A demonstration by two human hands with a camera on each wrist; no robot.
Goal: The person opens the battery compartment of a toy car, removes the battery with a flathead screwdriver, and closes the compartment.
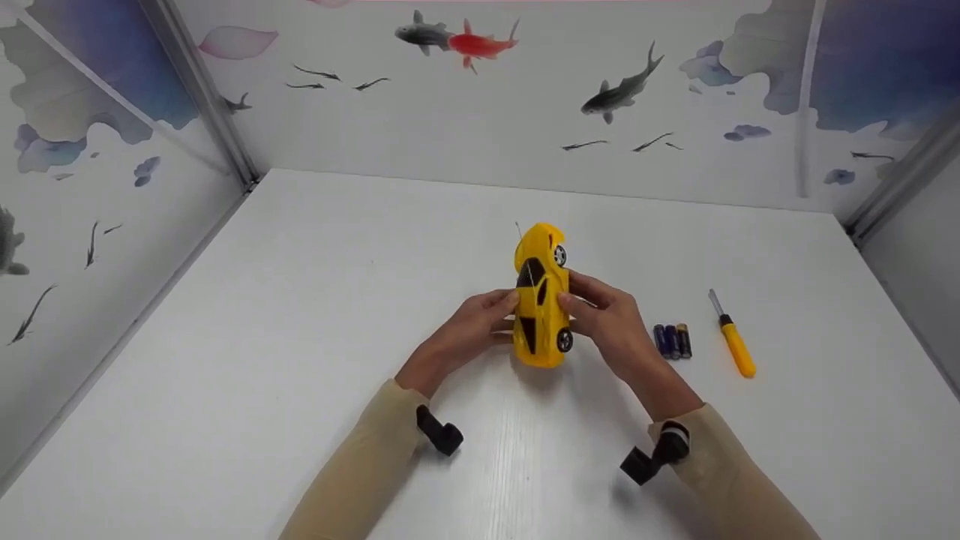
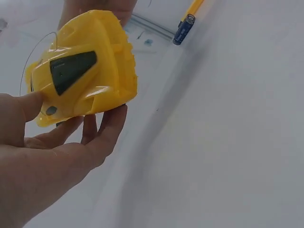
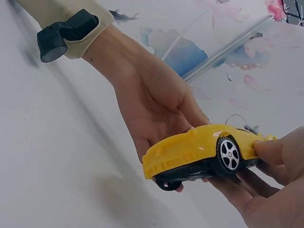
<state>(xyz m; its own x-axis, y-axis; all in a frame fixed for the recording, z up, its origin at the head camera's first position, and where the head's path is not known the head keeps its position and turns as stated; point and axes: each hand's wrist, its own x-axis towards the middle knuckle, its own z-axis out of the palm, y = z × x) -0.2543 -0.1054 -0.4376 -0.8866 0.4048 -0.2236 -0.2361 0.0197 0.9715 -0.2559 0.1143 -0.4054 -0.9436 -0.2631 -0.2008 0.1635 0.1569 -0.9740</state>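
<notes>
A yellow toy car (image 1: pixel 541 300) with dark windows, black wheels and a thin wire antenna is held up over the white table, its length pointing away from me. My left hand (image 1: pixel 480 319) grips its left side, thumb on the body and fingers beneath, as the left wrist view shows. On the other side my right hand (image 1: pixel 607 315) pinches the car between thumb and fingers, near the wheels. In the right wrist view one end of the toy car (image 3: pixel 185 149) and part of its black underside are visible.
Several batteries (image 1: pixel 673 341) lie side by side on the table (image 1: pixel 337 300), to the right of my right hand. Beyond them is a screwdriver (image 1: pixel 735 345) with a yellow handle. Walls (image 1: pixel 487 112) printed with fish stand at the back and sides.
</notes>
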